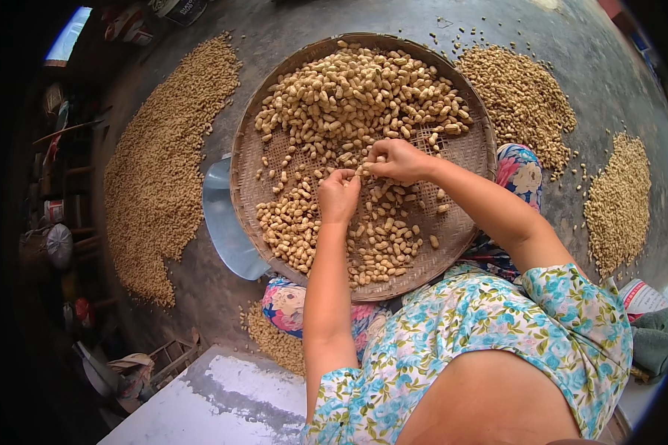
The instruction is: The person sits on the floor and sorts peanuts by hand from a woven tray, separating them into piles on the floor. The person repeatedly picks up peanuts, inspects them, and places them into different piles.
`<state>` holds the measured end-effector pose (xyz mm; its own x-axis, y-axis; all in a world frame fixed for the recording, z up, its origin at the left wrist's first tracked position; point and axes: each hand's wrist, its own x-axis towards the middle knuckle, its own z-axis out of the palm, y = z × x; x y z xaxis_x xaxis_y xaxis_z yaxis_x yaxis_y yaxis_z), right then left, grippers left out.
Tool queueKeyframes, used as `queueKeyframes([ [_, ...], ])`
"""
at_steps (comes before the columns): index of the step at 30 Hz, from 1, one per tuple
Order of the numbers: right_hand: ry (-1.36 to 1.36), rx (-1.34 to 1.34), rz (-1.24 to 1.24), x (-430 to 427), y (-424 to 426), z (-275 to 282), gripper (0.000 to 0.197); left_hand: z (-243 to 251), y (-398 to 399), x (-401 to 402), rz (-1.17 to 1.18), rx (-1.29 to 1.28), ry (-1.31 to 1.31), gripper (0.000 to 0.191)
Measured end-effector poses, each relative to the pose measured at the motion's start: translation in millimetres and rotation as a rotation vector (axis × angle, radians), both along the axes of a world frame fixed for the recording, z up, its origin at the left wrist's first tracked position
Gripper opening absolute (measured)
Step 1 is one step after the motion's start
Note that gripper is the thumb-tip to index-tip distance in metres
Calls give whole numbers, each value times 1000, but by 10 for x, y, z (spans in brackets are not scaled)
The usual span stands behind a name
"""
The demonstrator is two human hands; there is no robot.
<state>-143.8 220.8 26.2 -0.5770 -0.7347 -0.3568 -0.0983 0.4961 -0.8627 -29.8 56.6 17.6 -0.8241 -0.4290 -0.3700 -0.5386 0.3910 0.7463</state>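
Note:
In front of me is a round woven bamboo tray (445,250), its near side above my lap. A large heap of unshelled peanuts (356,89) fills its far half, and smaller groups of peanuts (384,250) lie on the near half. Over the middle of the tray, my left hand (338,196) pinches with thumb and fingertips at a peanut (363,169). My right hand (399,160) meets it from the right, its fingers curled on the same spot. Part of the peanut is hidden by the fingers.
A blue-grey plastic basin (228,233) shows under the tray's left edge. Peanut piles cover the floor at left (161,178), far right (515,100) and right (618,206). A white, worn slab (217,406) is at lower left. Cluttered goods (61,239) line the left side.

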Motion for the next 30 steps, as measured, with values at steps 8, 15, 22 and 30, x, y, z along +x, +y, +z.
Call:
queueKeyframes([
  [8, -459, -281, -130, 308, 235, 214, 31, 146, 285, 376, -26, 194, 285, 16],
  [15, -652, -285, -249, 476, 243, 285, 21, 67, 353, 619, -37, 54, 326, 16],
  [22, -695, -302, -162, 600, 293, 122, 31, 458, 483, 610, -177, 47, 415, 6],
  [30, -1264, -386, -74, 608, 353, 53, 24, 754, 222, 607, -590, -2, 259, 11],
])
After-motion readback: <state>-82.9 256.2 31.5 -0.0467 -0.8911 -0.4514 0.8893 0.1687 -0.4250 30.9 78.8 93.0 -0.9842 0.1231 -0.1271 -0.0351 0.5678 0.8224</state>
